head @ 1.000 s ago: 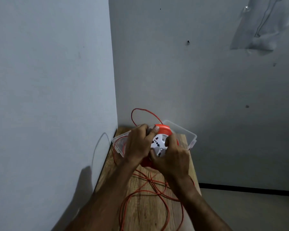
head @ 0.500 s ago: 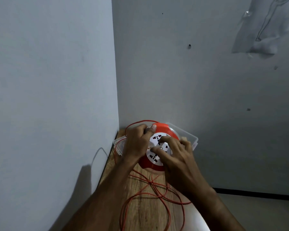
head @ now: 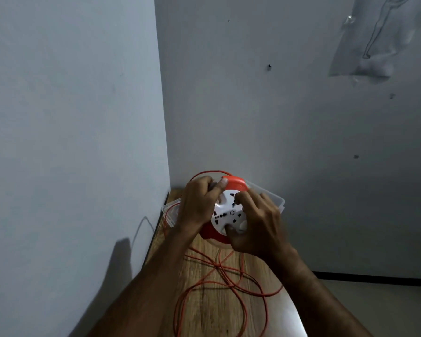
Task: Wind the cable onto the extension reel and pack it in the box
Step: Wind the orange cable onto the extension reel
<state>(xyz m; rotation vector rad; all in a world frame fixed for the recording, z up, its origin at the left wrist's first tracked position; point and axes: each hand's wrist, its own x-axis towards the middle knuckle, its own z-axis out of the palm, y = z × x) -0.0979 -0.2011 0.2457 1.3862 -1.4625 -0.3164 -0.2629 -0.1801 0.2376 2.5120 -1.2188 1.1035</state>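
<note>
My narrow wooden table (head: 204, 310) sits in a wall corner; loose orange cable (head: 231, 283) loops across it, clear box (head: 275, 200) at its far end

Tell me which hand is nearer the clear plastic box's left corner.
Left. The left hand overlaps the clear plastic box near its left corner; the right hand grips the reel's right side, farther away.

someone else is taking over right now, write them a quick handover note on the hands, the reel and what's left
Left hand: gripping the reel by its left side.
Right hand: fingers on the white socket face, apparently turning it.
Reel: held up over the clear box at the table's far end.
Cable: mostly loose, in loops on the table.
Done: little winding that I can see.
Left: wind the rest, then pack the reel in the box.
</note>
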